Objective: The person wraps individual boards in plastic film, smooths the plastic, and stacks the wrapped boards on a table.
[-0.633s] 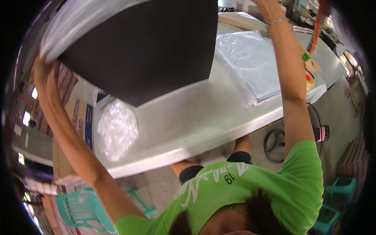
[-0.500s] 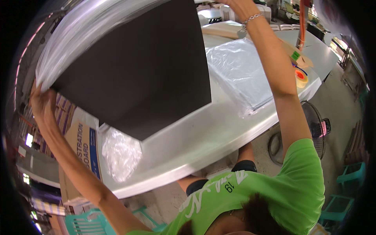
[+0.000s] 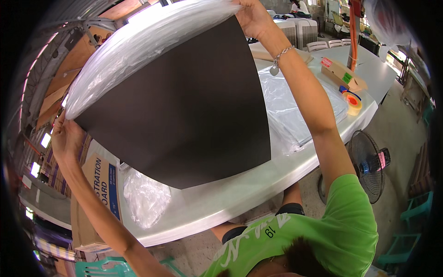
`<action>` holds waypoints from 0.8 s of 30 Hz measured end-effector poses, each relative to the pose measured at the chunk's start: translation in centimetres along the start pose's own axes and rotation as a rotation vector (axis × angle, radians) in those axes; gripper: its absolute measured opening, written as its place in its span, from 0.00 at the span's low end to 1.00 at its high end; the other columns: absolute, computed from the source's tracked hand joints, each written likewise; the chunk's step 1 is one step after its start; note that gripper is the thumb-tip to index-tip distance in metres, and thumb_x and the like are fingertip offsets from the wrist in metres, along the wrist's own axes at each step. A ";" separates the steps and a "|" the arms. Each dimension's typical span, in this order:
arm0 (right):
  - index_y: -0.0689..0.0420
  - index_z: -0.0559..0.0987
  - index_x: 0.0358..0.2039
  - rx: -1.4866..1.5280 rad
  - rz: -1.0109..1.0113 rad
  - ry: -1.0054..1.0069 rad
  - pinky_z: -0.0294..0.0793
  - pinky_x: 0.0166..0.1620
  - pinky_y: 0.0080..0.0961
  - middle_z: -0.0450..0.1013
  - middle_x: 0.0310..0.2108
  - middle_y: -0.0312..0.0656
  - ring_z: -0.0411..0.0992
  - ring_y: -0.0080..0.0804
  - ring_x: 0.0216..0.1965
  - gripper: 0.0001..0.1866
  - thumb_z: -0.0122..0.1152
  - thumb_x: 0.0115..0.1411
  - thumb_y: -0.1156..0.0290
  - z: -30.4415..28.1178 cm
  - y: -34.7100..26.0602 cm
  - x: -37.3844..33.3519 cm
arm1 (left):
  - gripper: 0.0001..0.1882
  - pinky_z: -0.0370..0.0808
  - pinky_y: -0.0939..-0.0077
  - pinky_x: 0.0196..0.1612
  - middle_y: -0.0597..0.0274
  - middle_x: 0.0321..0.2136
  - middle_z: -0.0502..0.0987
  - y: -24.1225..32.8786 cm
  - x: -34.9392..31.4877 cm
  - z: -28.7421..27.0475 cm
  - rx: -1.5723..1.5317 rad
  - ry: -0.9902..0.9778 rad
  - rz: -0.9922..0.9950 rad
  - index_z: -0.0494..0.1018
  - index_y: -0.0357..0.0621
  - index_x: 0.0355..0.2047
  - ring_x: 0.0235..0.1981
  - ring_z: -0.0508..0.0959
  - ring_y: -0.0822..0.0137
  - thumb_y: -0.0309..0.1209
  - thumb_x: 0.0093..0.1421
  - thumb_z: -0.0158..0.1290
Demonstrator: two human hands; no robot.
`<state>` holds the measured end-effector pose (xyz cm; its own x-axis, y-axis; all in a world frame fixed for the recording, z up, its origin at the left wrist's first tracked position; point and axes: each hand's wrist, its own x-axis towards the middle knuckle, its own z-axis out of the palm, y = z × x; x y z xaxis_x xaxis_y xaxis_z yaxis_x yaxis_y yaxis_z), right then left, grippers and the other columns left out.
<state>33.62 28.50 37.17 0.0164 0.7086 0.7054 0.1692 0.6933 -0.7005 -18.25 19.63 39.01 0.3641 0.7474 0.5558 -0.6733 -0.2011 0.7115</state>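
A large black board is held up in front of me above the table, with clear plastic film bunched along its far edge. My left hand is closed at the film's left end, by the board's left corner. At the far right corner, my right hand pinches the other end of the film. How far the plastic runs over the board I cannot tell. Below the board's left part lies a crumpled clear plastic bag. A stack in clear plastic lies to the board's right, partly behind my right arm.
A cardboard carton stands at the table's left end. Toward the right are a tape roll and a small open cardboard box. A floor fan stands off the near right side; green plastic stools are beyond.
The view has tilted up, bringing my right hand fully into sight. The black board has shifted slightly right and nearer to me, with both hands still at its far corners.
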 end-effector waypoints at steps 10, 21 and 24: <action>0.63 0.73 0.46 0.123 -0.004 -0.068 0.70 0.47 0.29 0.74 0.41 0.44 0.72 0.31 0.41 0.17 0.51 0.59 0.69 -0.5 0.6 -1.1 | 0.17 0.64 0.71 0.59 0.46 0.53 0.67 -0.5 -2.5 -0.6 -0.224 0.075 -0.059 0.62 0.24 0.50 0.54 0.68 0.62 0.21 0.64 0.35; 0.61 0.73 0.44 1.234 0.301 -0.548 0.70 0.51 0.31 0.74 0.43 0.41 0.72 0.30 0.45 0.15 0.48 0.62 0.66 -1.2 4.3 -7.2 | 0.14 0.71 0.70 0.53 0.52 0.44 0.76 -9.8 -6.7 -1.1 -0.044 0.427 -0.116 0.69 0.28 0.43 0.46 0.75 0.65 0.26 0.63 0.40; 0.61 0.72 0.48 1.277 0.309 -0.557 0.68 0.53 0.31 0.73 0.46 0.40 0.71 0.29 0.47 0.16 0.49 0.62 0.67 -1.1 7.7 -8.7 | 0.12 0.75 0.70 0.47 0.55 0.39 0.78 -11.5 -9.5 -5.4 -0.157 0.187 -0.245 0.71 0.32 0.39 0.40 0.78 0.67 0.27 0.62 0.41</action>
<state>35.86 27.51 25.76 -0.5451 0.6011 0.5844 -0.7633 -0.0675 -0.6425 -17.48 18.27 23.26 0.4125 0.8676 0.2775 -0.6765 0.0877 0.7312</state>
